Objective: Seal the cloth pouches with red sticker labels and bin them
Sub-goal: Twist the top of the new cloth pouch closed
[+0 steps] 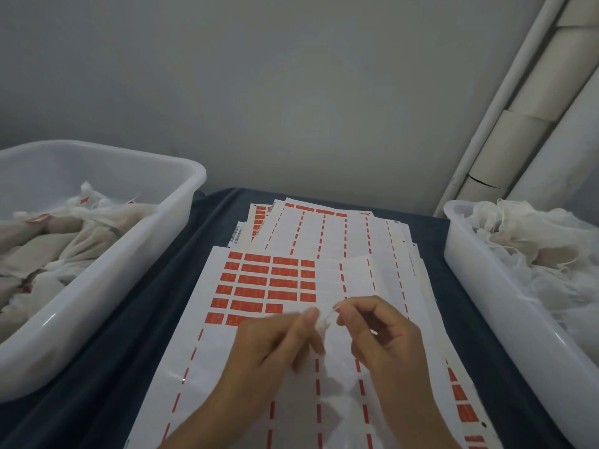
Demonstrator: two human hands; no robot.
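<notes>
A white cloth pouch lies on the top sticker sheet, mostly under my hands. My left hand pinches its bunched neck between thumb and fingers. My right hand pinches the thin string end beside it. Red sticker labels fill the upper left part of the sheet in rows. Whether a label is on the pouch cannot be seen.
A white bin at the left holds several pouches with red labels. Another white bin at the right is piled with loose cloth pouches. More sticker sheets fan out behind, on a dark blue cloth. A wall stands close behind.
</notes>
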